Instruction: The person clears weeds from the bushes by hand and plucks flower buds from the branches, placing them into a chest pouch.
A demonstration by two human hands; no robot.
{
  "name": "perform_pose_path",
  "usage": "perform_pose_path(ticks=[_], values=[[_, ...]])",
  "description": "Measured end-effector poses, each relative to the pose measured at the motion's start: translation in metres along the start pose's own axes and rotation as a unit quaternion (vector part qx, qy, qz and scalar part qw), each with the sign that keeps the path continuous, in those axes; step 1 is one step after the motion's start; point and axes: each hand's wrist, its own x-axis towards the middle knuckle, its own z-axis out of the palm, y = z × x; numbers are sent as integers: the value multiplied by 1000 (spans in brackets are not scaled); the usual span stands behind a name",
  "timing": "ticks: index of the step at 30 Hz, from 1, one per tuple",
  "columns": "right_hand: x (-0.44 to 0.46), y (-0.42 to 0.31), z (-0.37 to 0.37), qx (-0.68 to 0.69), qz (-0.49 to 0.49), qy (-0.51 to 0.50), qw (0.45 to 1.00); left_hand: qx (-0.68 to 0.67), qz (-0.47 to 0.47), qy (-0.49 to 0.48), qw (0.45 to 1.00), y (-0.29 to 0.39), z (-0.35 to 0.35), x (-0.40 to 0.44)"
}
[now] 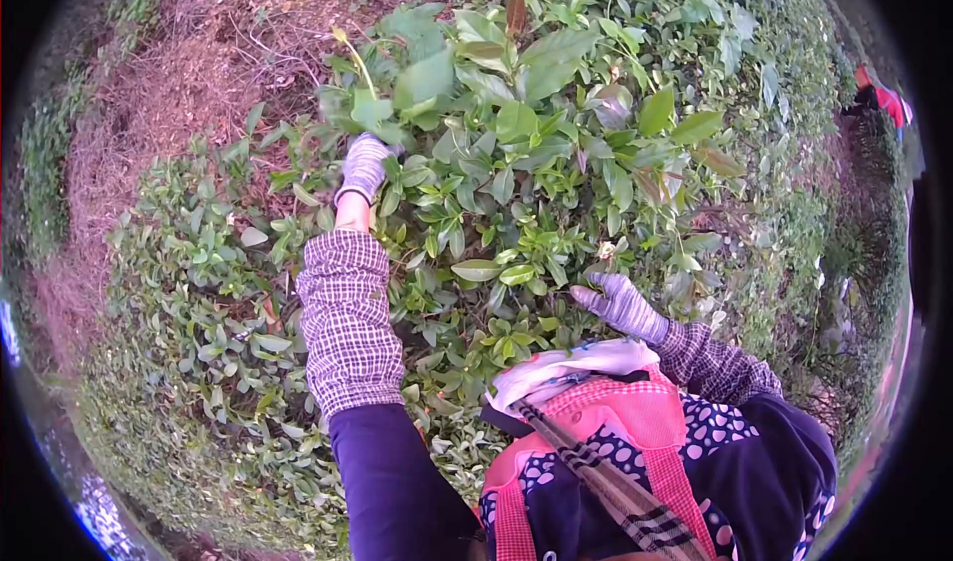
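Hands (pixel 363 169) (pixel 617 305) in streaky knit gloves (pixel 635 315); pointed oval leaves (pixel 476 270) around.

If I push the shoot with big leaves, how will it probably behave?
The shoot will probably sway rather than roll, as it seems to grow from the bush. Its broad leaves look thin, so they may be light and tear easily.

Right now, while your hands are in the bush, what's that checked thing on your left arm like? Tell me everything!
The checked sleeve cover looks like soft cloth, with a dark purple and whitish grid. It's baggy and wrinkled, stretched along the forearm. One end meets a dark blue sleeve; the other stops short of the striped glove, leaving bare wrist showing. Green leaves surround it.
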Motion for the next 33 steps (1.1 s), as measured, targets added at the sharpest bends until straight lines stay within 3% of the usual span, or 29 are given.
perform_pose_path(ticks=[1, 2, 3, 5, 7, 8, 9, 10, 11, 13, 17, 18, 19, 20, 21, 22, 24, 25, 27, 29, 31, 32, 33], values=[[-2, 0, 0, 4, 0, 2, 1000, 32, 128, 65, 989, 8, -3, -13], [-3, 0, 0, 1, -5, -2, 1000, -101, 104, 105, 984, 16, -9, -23], [-4, 0, 0, -1, -10, -8, 1000, -294, 18, 95, 951, 29, -24, -52], [-5, -2, 0, 20, -22, -2, 1000, -631, -97, 107, 762, 23, -22, -86], [-5, -4, 1, 21, -42, 1, 999, -681, -185, 116, 699, 25, -45, -139], [-6, -5, 1, 26, -45, 0, 999, -650, -221, 172, 707, 19, -40, -160], [-6, -7, 1, -2, -56, 0, 998, -640, -264, 141, 707, 24, -56, -191], [-6, -10, 1, -30, -67, 1, 997, -701, -246, 65, 666, 14, -57, -224], [-6, -13, -1, -28, -70, 2, 997, -602, -372, 100, 699, 48, -81, -250], [-6, -24, -2, -18, -89, -23, 996, -732, -233, 35, 640, 51, -104, -310], [-4, -42, -4, 14, -104, -50, 993, -707, -230, 71, 665, 77, -175, -381], [-2, -45, -8, 12, -105, -48, 993, -657, -171, 118, 725, 85, -190, -396], [-2, -49, -13, 10, -102, -48, 994, -644, -179, 175, 723, 66, -196, -417], [-4, -52, -15, 10, -97, -49, 994, -652, -216, 238, 687, 76, -228, -429], [-3, -44, -14, 12, -108, -15, 994, -524, -167, 401, 733, 82, -264, -458], [-2, -42, -19, 38, -88, -14, 995, -431, -159, 501, 734, 75, -287, -482], [9, -37, -28, 39, -59, -22, 997, -298, -208, 611, 703, 44, -306, -530], [19, -33, -30, 18, -54, -23, 998, -261, -256, 627, 688, 24, -298, -551], [47, -21, -24, -37, -80, 70, 994, -229, -347, 627, 658, -18, -253, -583], [66, -22, -27, 6, -74, 144, 987, -241, -420, 597, 640, -44, -193, -608], [85, -24, -29, -26, -136, 210, 968, -262, -476, 555, 630, -60, -131, -627], [95, -33, -36, 62, -31, 94, 993, -275, -499, 532, 626, -64, -103, -633], [102, -39, -35, 56, -30, 92, 994, -285, -518, 508, 626, -66, -78, -638]])
